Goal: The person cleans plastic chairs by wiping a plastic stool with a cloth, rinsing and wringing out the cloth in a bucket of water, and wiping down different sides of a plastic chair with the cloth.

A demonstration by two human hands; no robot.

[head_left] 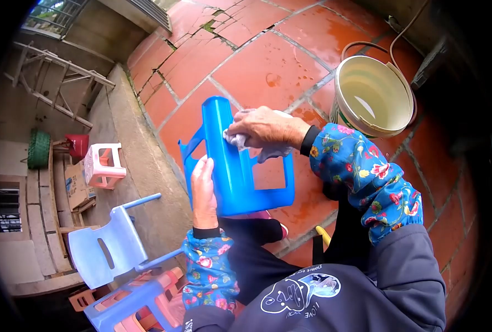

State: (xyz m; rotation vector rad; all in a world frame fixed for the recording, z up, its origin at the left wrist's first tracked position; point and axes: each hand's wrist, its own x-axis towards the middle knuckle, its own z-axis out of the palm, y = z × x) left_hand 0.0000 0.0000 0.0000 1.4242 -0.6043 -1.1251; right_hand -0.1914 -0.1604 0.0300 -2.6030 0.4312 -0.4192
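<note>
A bright blue plastic stool or chair (229, 177) is held tilted above the tiled floor, close to the person's knees. My left hand (203, 191) grips its left side, fingers pointing up along the blue surface. A wet, pale cloth (273, 151) is bunched under my right hand (265, 127), whose fingers close round it and press it against the upper part of the blue plastic. Part of the cloth hangs below the palm, over the opening in the frame.
A bucket of water (343, 105) stands at the upper right beside a hose (392, 47). Red floor tiles (268, 72) are wet and cracked. At left are a light blue chair (104, 249), stacked stools (140, 304), a pink stool (103, 166) and a green basket (39, 149).
</note>
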